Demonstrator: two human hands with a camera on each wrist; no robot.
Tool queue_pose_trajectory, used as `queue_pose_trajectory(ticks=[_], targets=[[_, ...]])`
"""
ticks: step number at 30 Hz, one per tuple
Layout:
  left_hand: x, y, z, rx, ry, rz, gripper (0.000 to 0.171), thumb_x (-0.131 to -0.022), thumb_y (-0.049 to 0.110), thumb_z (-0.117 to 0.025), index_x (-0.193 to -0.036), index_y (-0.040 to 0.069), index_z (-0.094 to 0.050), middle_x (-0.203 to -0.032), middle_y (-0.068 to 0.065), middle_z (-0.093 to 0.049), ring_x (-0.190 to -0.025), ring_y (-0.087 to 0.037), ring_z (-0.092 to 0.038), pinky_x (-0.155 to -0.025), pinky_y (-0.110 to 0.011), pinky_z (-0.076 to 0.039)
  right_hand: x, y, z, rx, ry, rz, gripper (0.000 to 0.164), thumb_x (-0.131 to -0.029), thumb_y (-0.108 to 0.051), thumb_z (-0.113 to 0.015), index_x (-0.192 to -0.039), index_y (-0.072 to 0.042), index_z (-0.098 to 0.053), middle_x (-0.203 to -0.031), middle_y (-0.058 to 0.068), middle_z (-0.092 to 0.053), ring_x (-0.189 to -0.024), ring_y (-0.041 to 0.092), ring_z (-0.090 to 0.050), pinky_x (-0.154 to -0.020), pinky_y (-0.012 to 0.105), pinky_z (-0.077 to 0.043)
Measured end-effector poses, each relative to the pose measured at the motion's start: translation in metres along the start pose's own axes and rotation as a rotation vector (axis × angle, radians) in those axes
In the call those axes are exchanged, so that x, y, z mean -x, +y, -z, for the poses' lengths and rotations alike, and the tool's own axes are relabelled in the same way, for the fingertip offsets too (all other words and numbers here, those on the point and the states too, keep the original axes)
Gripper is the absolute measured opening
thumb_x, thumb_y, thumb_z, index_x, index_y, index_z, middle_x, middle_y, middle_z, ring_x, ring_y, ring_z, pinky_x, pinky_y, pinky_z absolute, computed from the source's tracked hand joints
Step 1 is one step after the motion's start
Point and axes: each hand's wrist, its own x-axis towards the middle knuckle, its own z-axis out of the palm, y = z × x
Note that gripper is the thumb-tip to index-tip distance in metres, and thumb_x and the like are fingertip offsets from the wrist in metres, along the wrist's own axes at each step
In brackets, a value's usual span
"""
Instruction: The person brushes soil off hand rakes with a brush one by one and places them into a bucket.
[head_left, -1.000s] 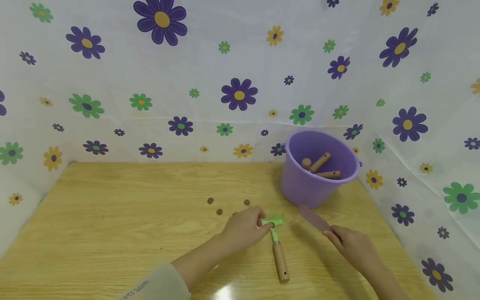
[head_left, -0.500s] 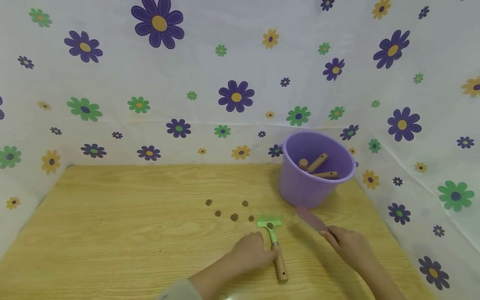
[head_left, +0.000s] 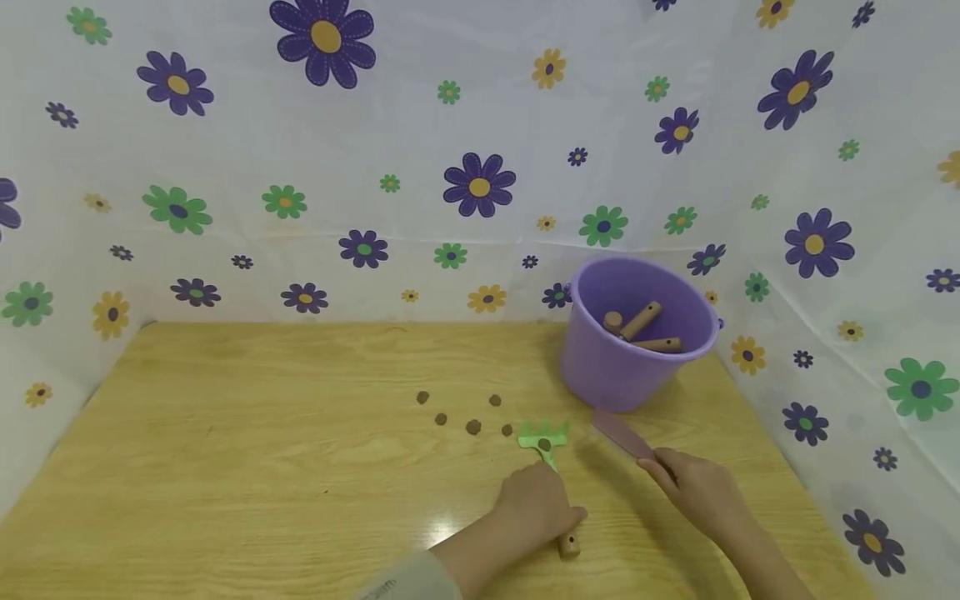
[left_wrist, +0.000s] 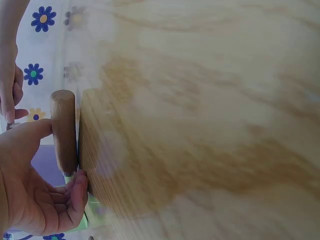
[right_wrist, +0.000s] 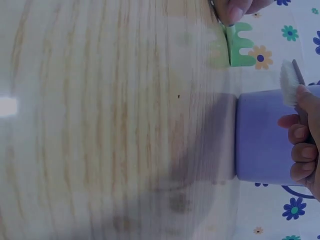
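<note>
My left hand (head_left: 536, 500) lies over the wooden handle of a small green hand rake (head_left: 556, 435) on the table. In the left wrist view, thumb and curled fingers are at the rake handle (left_wrist: 64, 135), the fingers close to where wood meets green. A small brown lump (head_left: 544, 445) sits on the rake's head. My right hand (head_left: 701, 492) grips a brush with a mauve back (head_left: 621, 433), held tilted in front of the bucket. White bristles (right_wrist: 288, 82) show in the right wrist view. Several small brown lumps (head_left: 473, 427) lie left of the rake.
A purple bucket (head_left: 607, 379) stands at the back right of the wooden table (head_left: 262, 458). Wooden handles (head_left: 641, 320) of several tools stick up inside it. A white cloth with flower prints (head_left: 420, 125) hangs behind and along both sides.
My left hand has moved from the rake's head down and right onto its handle, uncovering the lumps and the green tines. The right hand and its brush have barely moved.
</note>
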Motion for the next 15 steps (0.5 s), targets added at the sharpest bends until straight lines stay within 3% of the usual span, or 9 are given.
queue_pose_trajectory(ticks=[4,9,12,15], targets=[[-0.003,0.002,0.004,-0.019,0.001,0.026,0.058,-0.086,0.059,-0.057,-0.051,0.012,-0.050,-0.062,-0.001,-0.055,-0.051,-0.010,-0.049,-0.041,-0.024,-0.044,0.000,0.000,-0.002,-0.043,-0.023,0.004,0.028,-0.088,-0.029,-0.067,-0.067,-0.021,-0.049,-0.055,-0.018,-0.033,-0.047,-0.002,-0.029,-0.042,0.017,-0.030],[-0.002,-0.003,0.004,-0.085,-0.006,-0.061,0.055,-0.091,0.047,-0.054,-0.049,0.014,-0.042,-0.049,0.004,-0.041,-0.039,-0.005,-0.033,-0.033,-0.016,-0.030,0.002,0.001,-0.004,-0.068,-0.004,0.032,0.026,-0.088,-0.027,-0.067,-0.069,-0.020,-0.051,-0.056,-0.019,-0.032,-0.048,-0.005,-0.027,-0.043,0.015,-0.029],[-0.003,-0.007,0.003,-0.037,-0.015,-0.107,0.048,-0.090,0.034,-0.057,-0.049,0.015,-0.040,-0.045,0.006,-0.035,-0.036,-0.003,-0.027,-0.032,-0.013,-0.022,0.002,0.001,-0.003,-0.058,0.017,0.037,0.024,-0.087,-0.027,-0.068,-0.070,-0.019,-0.054,-0.056,-0.018,-0.035,-0.048,-0.004,-0.030,-0.042,0.017,-0.031],[-0.004,-0.009,0.003,0.058,-0.036,-0.112,0.041,-0.087,0.024,-0.057,-0.051,0.014,-0.042,-0.045,0.007,-0.035,-0.035,-0.003,-0.026,-0.031,-0.012,-0.022,0.002,0.001,-0.002,-0.046,0.018,0.023,0.021,-0.086,-0.026,-0.069,-0.071,-0.018,-0.056,-0.056,-0.017,-0.039,-0.049,-0.003,-0.035,-0.043,0.019,-0.035]])
